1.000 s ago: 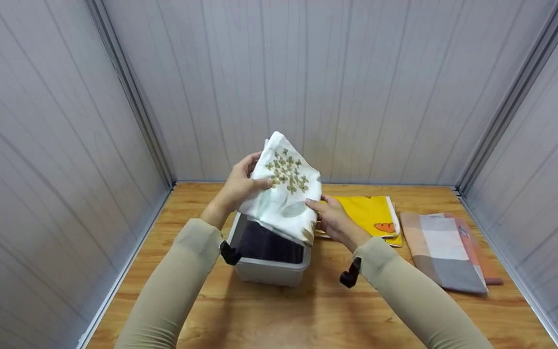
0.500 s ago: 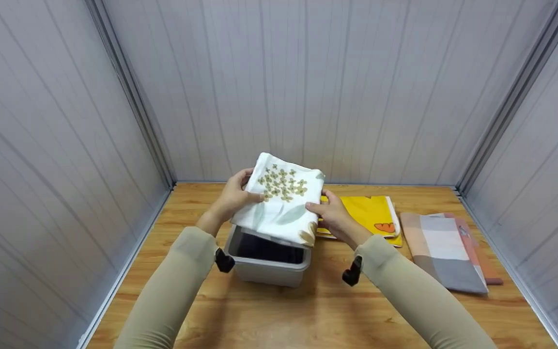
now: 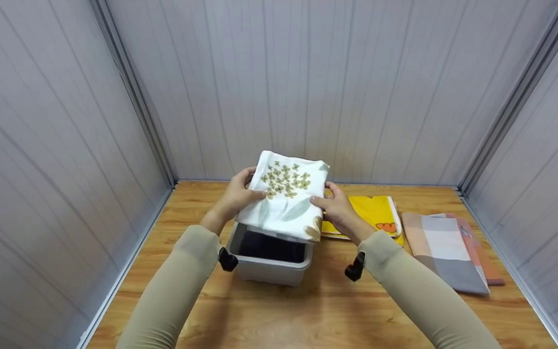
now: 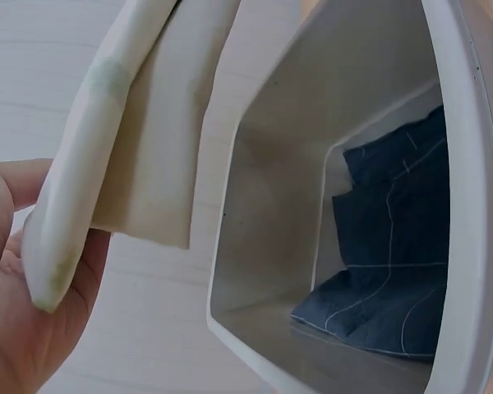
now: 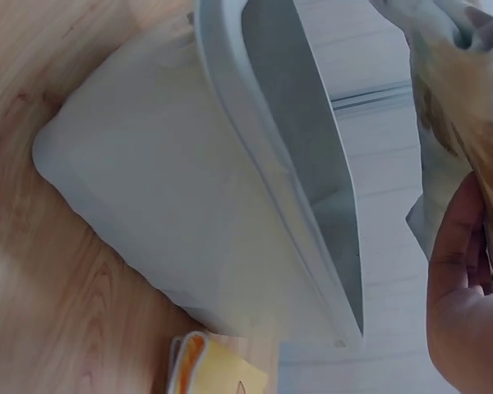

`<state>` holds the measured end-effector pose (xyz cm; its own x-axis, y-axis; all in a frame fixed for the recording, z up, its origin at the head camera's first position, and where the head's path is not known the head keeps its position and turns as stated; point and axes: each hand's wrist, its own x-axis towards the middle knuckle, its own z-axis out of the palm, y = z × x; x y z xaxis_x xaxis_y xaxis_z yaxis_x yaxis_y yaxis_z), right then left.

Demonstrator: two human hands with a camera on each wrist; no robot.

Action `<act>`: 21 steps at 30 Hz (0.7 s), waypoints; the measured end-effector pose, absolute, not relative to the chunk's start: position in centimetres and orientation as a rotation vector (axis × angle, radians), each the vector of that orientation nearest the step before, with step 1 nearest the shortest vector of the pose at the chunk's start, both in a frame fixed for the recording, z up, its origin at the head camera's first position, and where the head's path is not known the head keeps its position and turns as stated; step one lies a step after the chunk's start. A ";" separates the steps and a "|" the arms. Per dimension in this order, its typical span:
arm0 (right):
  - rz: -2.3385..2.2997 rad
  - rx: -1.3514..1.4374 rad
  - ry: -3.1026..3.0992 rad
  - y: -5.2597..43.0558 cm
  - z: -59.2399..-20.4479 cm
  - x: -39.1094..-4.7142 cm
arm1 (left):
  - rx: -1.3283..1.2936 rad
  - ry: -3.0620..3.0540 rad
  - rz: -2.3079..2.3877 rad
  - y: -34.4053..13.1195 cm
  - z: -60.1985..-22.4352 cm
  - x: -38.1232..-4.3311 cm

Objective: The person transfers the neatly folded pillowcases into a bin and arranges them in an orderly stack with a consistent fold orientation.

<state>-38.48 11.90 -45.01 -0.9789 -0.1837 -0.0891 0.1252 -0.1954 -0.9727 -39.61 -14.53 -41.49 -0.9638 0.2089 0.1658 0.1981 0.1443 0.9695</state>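
A folded white cloth (image 3: 284, 215) with a brown flower print is held up between both hands, over the back part of a pale plastic bin (image 3: 271, 271). My left hand (image 3: 234, 196) grips its left edge, thumb on top and fingers underneath. On the opposite edge my right hand (image 3: 339, 208) pinches the cloth the same way. The left wrist view shows a dark blue cloth (image 4: 394, 254) with thin white lines lying at the bottom of the bin. In the right wrist view the white cloth (image 5: 452, 98) is apart from the bin's rim.
A folded yellow cloth (image 3: 371, 213) with an orange motif lies right of the bin. Farther right are a checked grey, white and peach cloth (image 3: 446, 247) and an orange-red cloth (image 3: 489, 271) partly under it. Panel walls (image 3: 308, 87) enclose the wooden table (image 3: 269, 320).
The white cloth, first tilted with one corner up, has come lower and flatter, its print turned upward. Both hands keep their grip, and the right hand has shifted slightly right. The bin stays put.
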 end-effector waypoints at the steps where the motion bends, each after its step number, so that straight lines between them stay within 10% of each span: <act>1: -2.293 -0.078 1.850 12.0 -44.9 -38.5 | 0.413 2.375 2.012 -14.4 -41.8 -39.8; 21: -2.342 -0.232 1.955 15.0 -40.4 -39.1 | 0.340 2.280 2.020 -12.0 -42.4 -39.5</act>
